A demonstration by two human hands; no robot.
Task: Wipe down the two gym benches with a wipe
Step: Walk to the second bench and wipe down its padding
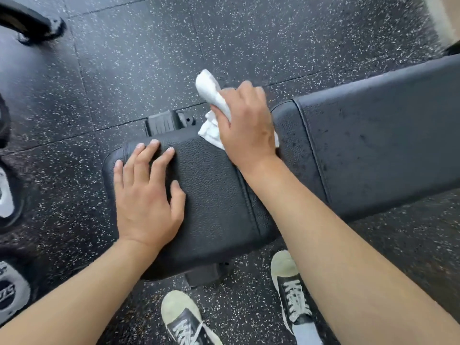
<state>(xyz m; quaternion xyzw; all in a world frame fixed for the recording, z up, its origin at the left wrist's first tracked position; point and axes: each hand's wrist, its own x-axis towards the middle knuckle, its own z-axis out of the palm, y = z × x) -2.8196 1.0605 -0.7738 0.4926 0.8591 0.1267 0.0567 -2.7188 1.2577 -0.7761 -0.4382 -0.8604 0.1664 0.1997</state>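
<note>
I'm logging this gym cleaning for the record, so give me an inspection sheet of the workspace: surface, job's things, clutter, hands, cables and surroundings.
Surface: black padded bench in two pads; the seat pad is nearest, and the long pad shows scattered dark specks.
Job's things: white wipe, crumpled, at the far edge near the gap between the pads. Only one bench is clearly in view.
Clutter: nothing seen on the pads.
Hands: left hand rests flat on the seat pad, fingers straight; right hand grips the wipe.
Cables: nothing seen.
Surroundings: speckled rubber floor; weight plates at the left edge; two sneakers beside the bench.
</note>
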